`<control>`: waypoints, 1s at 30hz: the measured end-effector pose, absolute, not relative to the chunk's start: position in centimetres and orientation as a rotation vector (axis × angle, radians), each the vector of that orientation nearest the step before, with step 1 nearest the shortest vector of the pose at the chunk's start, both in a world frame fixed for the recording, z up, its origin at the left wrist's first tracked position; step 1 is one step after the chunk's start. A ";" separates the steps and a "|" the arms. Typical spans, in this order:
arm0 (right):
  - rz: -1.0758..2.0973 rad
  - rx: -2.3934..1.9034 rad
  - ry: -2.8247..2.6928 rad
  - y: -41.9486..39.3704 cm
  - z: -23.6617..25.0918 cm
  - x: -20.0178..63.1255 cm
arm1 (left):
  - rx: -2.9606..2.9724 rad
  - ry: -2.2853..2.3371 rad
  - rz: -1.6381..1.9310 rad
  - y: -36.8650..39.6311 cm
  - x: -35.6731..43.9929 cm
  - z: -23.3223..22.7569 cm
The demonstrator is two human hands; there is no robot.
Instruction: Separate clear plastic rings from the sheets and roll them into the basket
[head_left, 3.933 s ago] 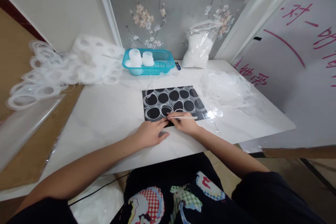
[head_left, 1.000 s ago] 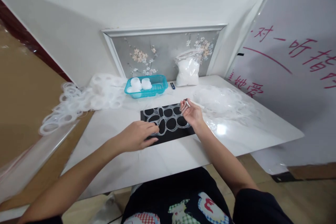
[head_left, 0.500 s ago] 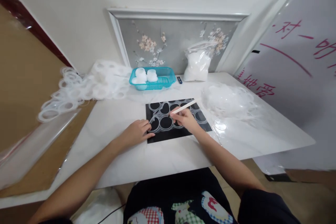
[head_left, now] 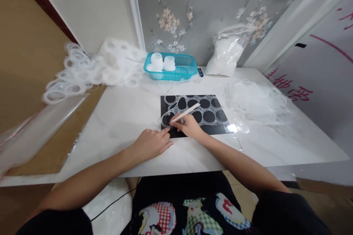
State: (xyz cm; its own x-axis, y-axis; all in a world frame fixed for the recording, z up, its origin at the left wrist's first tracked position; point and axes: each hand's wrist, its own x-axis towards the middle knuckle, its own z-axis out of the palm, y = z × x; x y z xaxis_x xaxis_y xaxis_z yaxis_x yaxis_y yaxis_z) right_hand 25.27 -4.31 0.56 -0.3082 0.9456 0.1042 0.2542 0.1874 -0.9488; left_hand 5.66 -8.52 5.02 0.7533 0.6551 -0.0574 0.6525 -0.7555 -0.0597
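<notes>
A black mat [head_left: 215,127] lies on the white table [head_left: 124,117], covered by a clear plastic sheet of joined rings [head_left: 205,108]. My right hand [head_left: 189,126] grips a thin pale stick [head_left: 185,112] like a pen, its tip at a ring near the mat's front left corner. My left hand [head_left: 151,144] rests on the table beside that corner, fingertips touching the ring sheet's edge.
A teal basket [head_left: 184,68] holding two white cups stands at the back. A bag of white pieces [head_left: 224,55] sits to its right. Loose clear rings are heaped at back left [head_left: 91,69] and at right [head_left: 255,102]. A brown board [head_left: 33,80] lies left.
My right hand, lifted with the stick a second ago, has come down to the mat's front left. My left hand stayed at the mat's left edge. The camera tilted downward.
</notes>
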 end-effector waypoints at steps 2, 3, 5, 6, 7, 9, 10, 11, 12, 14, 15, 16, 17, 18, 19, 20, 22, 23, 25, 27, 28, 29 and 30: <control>1.160 -1.140 -1.712 -4.3 0.6 25.3 | -2.887 -1.100 0.177 -8.7 5.8 5.0; 1.162 -1.142 -1.713 -4.3 0.6 25.3 | -2.885 -1.105 0.203 -8.7 5.9 5.0; 1.168 -1.155 -1.712 -4.4 0.6 25.2 | -2.886 -1.114 0.233 -8.7 6.0 4.9; 1.171 -1.162 -1.713 -4.4 0.6 25.2 | -2.886 -1.120 0.240 -8.7 6.0 4.9; 1.173 -1.169 -1.716 -4.4 0.6 25.2 | -2.886 -1.123 0.248 -8.6 6.0 4.9; 1.168 -1.176 -1.726 -4.4 0.6 25.2 | -2.886 -1.133 0.265 -8.6 6.1 4.9; 1.161 -1.174 -1.734 -4.4 0.6 25.1 | -2.886 -1.139 0.272 -8.6 6.1 4.9; 1.152 -1.171 -1.742 -4.4 0.7 25.1 | -2.889 -1.145 0.276 -8.5 6.1 4.8; 1.145 -1.169 -1.748 -4.5 0.7 25.1 | -2.892 -1.150 0.278 -8.5 6.1 4.8; 1.138 -1.171 -1.757 -4.5 0.7 25.1 | -2.904 -1.164 0.278 -8.4 6.2 4.8; 1.136 -1.173 -1.759 -4.5 0.8 25.1 | -2.913 -1.178 0.278 -8.4 6.2 4.8; 1.134 -1.178 -1.762 -4.5 0.7 25.1 | -2.921 -1.199 0.277 -8.4 6.2 4.8; 1.128 -1.180 -1.765 -4.5 0.7 25.1 | -2.929 -1.227 0.276 -8.4 6.2 4.9; 1.116 -1.176 -1.774 -4.5 0.7 25.1 | -2.940 -1.260 0.276 -8.4 6.2 5.0; 1.091 -1.164 -1.790 -4.6 0.6 25.1 | -2.954 -1.294 0.278 -8.3 6.2 5.1; 1.053 -1.143 -1.819 -4.7 0.5 25.1 | -2.970 -1.328 0.282 -8.3 6.2 5.2; 0.949 -1.098 -1.919 -5.2 0.2 25.1 | -3.022 -1.383 0.294 -8.1 6.2 5.5; 0.893 -1.081 -1.986 -5.5 0.0 25.1 | -3.054 -1.411 0.297 -8.0 6.1 5.6; 0.801 -1.078 -2.126 -6.0 -0.2 25.1 | -3.107 -1.473 0.295 -7.7 6.0 5.9; 0.744 -1.092 -2.246 -5.7 -0.1 25.5 | -3.131 -1.554 0.308 -7.3 5.8 6.1; 0.712 -1.106 -2.266 -5.0 0.3 25.8 | -3.139 -1.590 0.310 -7.2 5.7 6.2; 0.657 -1.147 -2.209 -3.9 0.8 26.3 | -3.156 -1.619 0.304 -7.0 5.6 6.3; 0.588 -1.198 -2.104 -2.5 1.6 26.9 | -3.180 -1.646 0.284 -6.9 5.5 6.4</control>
State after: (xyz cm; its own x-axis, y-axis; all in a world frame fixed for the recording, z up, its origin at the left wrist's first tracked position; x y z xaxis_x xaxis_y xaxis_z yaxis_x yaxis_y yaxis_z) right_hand 26.90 -2.54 1.58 -0.3812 0.8719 0.3075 0.5864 0.4852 -0.6487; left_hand 5.53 -6.91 6.43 0.5889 0.7367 -0.3325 0.8055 -0.5010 0.3165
